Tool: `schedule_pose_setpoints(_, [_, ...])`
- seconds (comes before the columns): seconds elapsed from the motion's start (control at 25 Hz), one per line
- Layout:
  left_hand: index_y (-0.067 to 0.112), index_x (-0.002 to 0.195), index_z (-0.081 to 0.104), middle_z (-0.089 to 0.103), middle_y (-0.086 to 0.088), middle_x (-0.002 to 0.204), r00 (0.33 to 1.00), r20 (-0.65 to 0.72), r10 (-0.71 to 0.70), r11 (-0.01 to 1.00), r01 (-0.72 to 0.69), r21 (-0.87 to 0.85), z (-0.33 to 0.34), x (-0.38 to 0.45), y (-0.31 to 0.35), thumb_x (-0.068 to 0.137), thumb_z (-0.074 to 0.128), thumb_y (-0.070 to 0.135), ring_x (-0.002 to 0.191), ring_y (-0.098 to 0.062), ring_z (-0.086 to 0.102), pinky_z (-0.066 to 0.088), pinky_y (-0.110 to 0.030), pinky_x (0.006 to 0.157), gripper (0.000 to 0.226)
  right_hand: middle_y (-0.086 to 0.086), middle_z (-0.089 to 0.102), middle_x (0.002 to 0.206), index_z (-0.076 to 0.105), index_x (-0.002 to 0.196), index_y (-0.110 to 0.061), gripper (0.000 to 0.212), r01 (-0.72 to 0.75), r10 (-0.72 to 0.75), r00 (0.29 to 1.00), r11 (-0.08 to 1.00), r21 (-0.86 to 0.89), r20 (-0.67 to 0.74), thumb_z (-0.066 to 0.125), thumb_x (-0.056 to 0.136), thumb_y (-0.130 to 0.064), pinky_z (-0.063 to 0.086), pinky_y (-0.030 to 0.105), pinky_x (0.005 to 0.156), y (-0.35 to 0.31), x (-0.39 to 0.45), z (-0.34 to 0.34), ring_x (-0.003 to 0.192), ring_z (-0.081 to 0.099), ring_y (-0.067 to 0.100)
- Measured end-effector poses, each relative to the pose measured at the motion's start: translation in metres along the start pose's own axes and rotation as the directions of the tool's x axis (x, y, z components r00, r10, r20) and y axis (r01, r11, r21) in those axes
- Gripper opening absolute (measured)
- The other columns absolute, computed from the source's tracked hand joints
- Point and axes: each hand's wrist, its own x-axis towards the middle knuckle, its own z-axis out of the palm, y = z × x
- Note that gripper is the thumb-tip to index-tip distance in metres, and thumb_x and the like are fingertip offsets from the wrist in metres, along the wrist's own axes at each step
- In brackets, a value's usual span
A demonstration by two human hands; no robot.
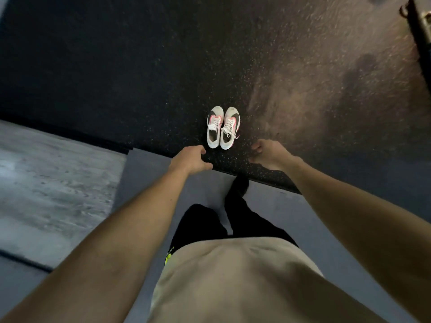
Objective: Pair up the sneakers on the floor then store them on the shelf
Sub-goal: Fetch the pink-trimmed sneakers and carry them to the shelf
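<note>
Grey floor, far left: a pale, streaked grey surface [46,178] fills the left edge, bounded by a dark strip along its upper side.
Blue-grey floor: a smooth blue-grey area [149,173] runs from the lower left under the person to the lower right.
Left hand: the left hand [190,159] reaches forward and down, back of the hand up, fingers loosely curled and holding nothing; it hovers near the heel end of the sneakers, apart from them.
Left sneaker: a white sneaker with pink trim and a dark swoosh [214,127] stands upright on the speckled floor, toe pointing away from the person, opening towards the camera.
Right sneaker: its match [230,128] stands just beside it, sides close or touching, toe pointing the same way, white laces loose over the tongue.
Pair position: both sneakers sit side by side between the two hands and a little beyond them, near the edge where the speckled floor meets the blue-grey one.
Speckled floor: a dark rubbery surface with light flecks [140,66] covers the upper half; a brownish lit patch spreads across its right part.
Legs and shirt: dark trousers [245,215] and a beige shirt [233,276] show below, one dark foot stepping at the speckled floor's edge.
Right hand: the right hand [270,153] reaches forward, fingers loosely curled downward, gripping nothing, near the right sneaker but clear of it.
Top right corner: a dark upright object with a metal fitting [419,26], too blurred to identify.
</note>
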Motion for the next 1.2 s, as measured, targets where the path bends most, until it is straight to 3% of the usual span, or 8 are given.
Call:
schedule_pose_setpoints(0.32, [0.021, 0.138, 0.045, 0.050, -0.003, 0.134, 0.997, 0.072, 0.043, 0.995, -0.049, 0.089, 0.003, 0.178, -0.024, 0.077, 0.071, 0.048, 0.121, -0.025, 0.050, 0.048, -0.044, 0.096, 0.071, 0.009, 0.056, 0.133, 0.048, 0.136, -0.018, 0.058, -0.096, 0.097, 0.995, 0.995, 0.029, -0.024, 0.067, 0.085, -0.038, 0.046, 0.044, 0.099, -0.007, 0.162, 0.027, 0.120, 0.054, 0.028])
schedule_pose_setpoints(0.64, [0.021, 0.145, 0.037, 0.044, 0.001, 0.142, 0.989, 0.110, 0.099, 0.971, -0.120, 0.206, 0.093, 0.364, -0.085, 0.082, 0.068, 0.047, 0.130, -0.024, 0.041, 0.044, -0.042, 0.100, 0.075, 0.005, 0.055, 0.134, 0.046, 0.137, -0.021, 0.057, -0.101, 0.099, 0.992, 0.994, -0.033, -0.079, 0.064, 0.087, -0.041, 0.041, 0.045, 0.103, 0.027, 0.346, 0.126, 0.123, 0.052, 0.025])
schedule_pose_setpoints(0.88, [0.018, 0.143, 0.039, 0.041, 0.002, 0.146, 0.960, 0.038, 0.279, 0.905, -0.275, 0.324, 0.179, 0.493, -0.113, 0.085, 0.069, 0.041, 0.136, -0.020, 0.033, 0.038, -0.039, 0.104, 0.070, 0.003, 0.055, 0.130, 0.047, 0.136, -0.022, 0.057, -0.026, 0.015, 0.994, 0.994, -0.107, -0.106, 0.064, 0.085, -0.041, 0.038, 0.042, 0.102, 0.066, 0.473, 0.213, 0.121, 0.051, 0.025])
schedule_pose_setpoints(1.08, [0.017, 0.125, 0.053, 0.056, 0.000, 0.125, 0.935, 0.009, 0.355, 0.792, -0.306, 0.528, 0.240, 0.563, -0.123, 0.088, 0.066, 0.028, 0.120, -0.021, 0.046, 0.039, -0.036, 0.094, 0.040, 0.003, 0.056, 0.119, 0.052, 0.121, -0.016, 0.041, 0.008, -0.033, 0.993, 0.975, -0.221, -0.110, 0.064, 0.085, -0.031, 0.037, 0.038, 0.095, 0.086, 0.546, 0.270, 0.118, 0.048, 0.025])
schedule_pose_setpoints(1.2, [0.019, 0.114, 0.059, 0.060, 0.001, 0.115, 0.919, -0.078, 0.387, 0.791, -0.288, 0.540, 0.250, 0.573, -0.125, 0.091, 0.062, 0.015, 0.115, -0.020, 0.049, 0.041, -0.034, 0.087, 0.024, 0.004, 0.058, 0.116, 0.055, 0.115, -0.013, 0.027, -0.033, -0.007, 0.982, 0.978, -0.205, -0.190, 0.062, 0.089, -0.018, 0.042, 0.037, 0.081, 0.089, 0.561, 0.283, 0.116, 0.048, 0.026])
